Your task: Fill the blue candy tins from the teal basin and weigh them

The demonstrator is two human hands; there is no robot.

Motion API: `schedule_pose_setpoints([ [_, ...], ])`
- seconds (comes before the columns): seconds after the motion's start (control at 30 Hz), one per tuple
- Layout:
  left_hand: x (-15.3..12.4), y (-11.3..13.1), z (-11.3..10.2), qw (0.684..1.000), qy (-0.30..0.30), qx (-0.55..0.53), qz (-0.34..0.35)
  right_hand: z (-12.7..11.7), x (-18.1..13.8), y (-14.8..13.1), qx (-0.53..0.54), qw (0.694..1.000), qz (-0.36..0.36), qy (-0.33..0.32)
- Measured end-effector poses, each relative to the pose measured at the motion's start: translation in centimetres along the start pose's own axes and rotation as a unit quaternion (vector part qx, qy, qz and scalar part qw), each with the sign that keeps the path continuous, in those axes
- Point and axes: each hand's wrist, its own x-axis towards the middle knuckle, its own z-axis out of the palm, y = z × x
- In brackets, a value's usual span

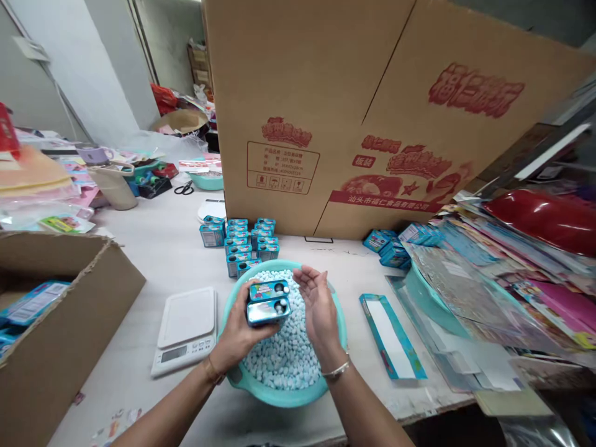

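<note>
My left hand (237,335) grips two small blue tins (269,302), stacked one on the other, over a teal bowl (261,390) heaped with pale blue candy pellets (288,354). Each tin shows a small opening at its right end. My right hand (316,304) hovers just right of the tins, palm cupped and turned toward them, fingers apart and nothing visible in it. Both hands are above the pellets. A bracelet circles each wrist.
A white kitchen scale (185,329) lies left of the bowl. Several more blue tins (242,242) stand behind it, others (391,247) at the right. A big printed carton (372,112) walls the back; an open cardboard box (60,323) sits left. A flat blue package (391,335) and plastic sheets lie right.
</note>
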Motion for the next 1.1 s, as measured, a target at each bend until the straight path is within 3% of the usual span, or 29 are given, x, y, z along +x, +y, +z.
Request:
schedule_pose_setpoints([
  [0.13,-0.7,0.0,-0.2,0.998,-0.021,-0.05,-0.002,0.2,-1.2,-0.3,-0.01,0.998,0.027,-0.062],
  [0.27,-1.2,0.3,-0.5,0.997,-0.019,-0.065,0.035,0.4,-1.9,-0.4,-0.055,0.997,-0.033,-0.043],
  [0.37,-1.7,0.7,-1.1,0.993,-0.051,-0.083,0.061,0.6,-2.3,-0.1,-0.103,0.987,-0.014,-0.121],
  [0.43,-2.3,1.0,-2.4,0.99,-0.07,-0.103,0.072,0.0,-2.2,0.0,-0.118,0.981,-0.007,-0.153],
  [0.57,-4.2,0.9,-7.1,0.987,-0.045,-0.118,0.102,-4.1,-0.9,-0.1,-0.25,0.964,-0.06,-0.072],
  [0.63,-5.2,0.6,-9.8,0.99,-0.011,-0.107,0.094,-6.5,0.1,0.2,-0.393,0.911,-0.071,-0.101],
  [0.73,-6.4,-0.4,-13.5,0.995,0.036,-0.077,0.047,-8.8,0.9,1.8,-0.592,0.774,-0.1,-0.203],
  [0.8,-6.8,-1.6,-15.4,0.996,0.064,-0.054,0.005,-9.1,0.6,3.3,-0.652,0.696,-0.149,-0.261],
  [0.87,-6.8,-3.0,-16.9,0.996,0.084,-0.032,-0.028,-8.7,-0.1,4.7,-0.685,0.639,-0.195,-0.289],
  [0.97,-6.6,-5.2,-18.3,0.994,0.094,-0.015,-0.058,-7.6,-1.0,6.1,-0.73,0.581,-0.23,-0.277],
  [1.1,-6.2,-7.3,-19.4,0.994,0.075,-0.016,-0.077,-6.6,-1.2,6.5,-0.765,0.549,-0.231,-0.246],
])
